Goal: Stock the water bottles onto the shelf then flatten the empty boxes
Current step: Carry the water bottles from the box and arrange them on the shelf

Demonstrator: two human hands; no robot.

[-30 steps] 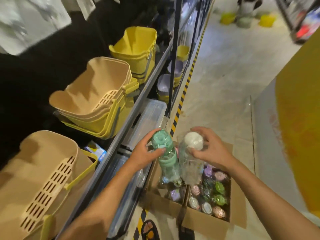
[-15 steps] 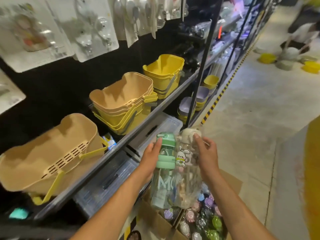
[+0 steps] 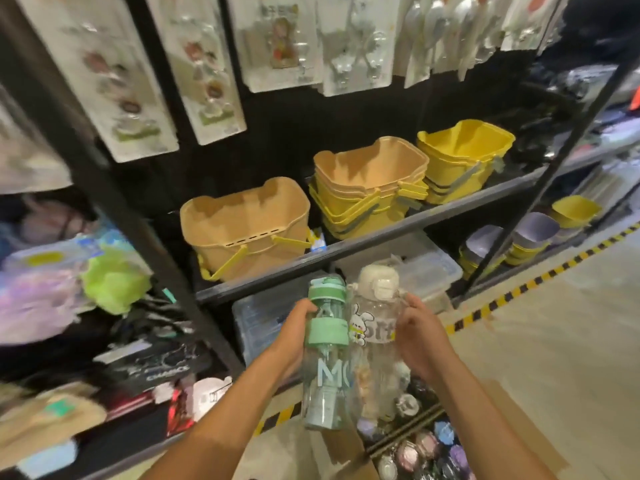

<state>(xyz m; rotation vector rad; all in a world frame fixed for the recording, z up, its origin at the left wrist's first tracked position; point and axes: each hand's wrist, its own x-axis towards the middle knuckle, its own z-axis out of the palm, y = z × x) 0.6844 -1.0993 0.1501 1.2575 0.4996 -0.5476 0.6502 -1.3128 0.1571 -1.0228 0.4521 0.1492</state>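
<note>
Now the left hand (image 3: 297, 329) curls round the green bottle (image 3: 327, 355) at its band, and the right hand (image 3: 417, 337) curls round the clear bottle (image 3: 375, 344) (white cap, rabbit print). The two bottles touch, held upright in front of the shelf (image 3: 415, 220) of baskets (image 3: 242, 223). Below them sits the open box (image 3: 343, 455), with more bottles (image 3: 408, 455) packed cap-up inside.

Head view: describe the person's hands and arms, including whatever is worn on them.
The left hand and right hand are bare, with no gloves. Both forearms are uncovered up to the frame's edge, so no sleeves show. No watch, bracelet or ring is visible on the wrists or fingers, though motion blur could hide small details.
</note>
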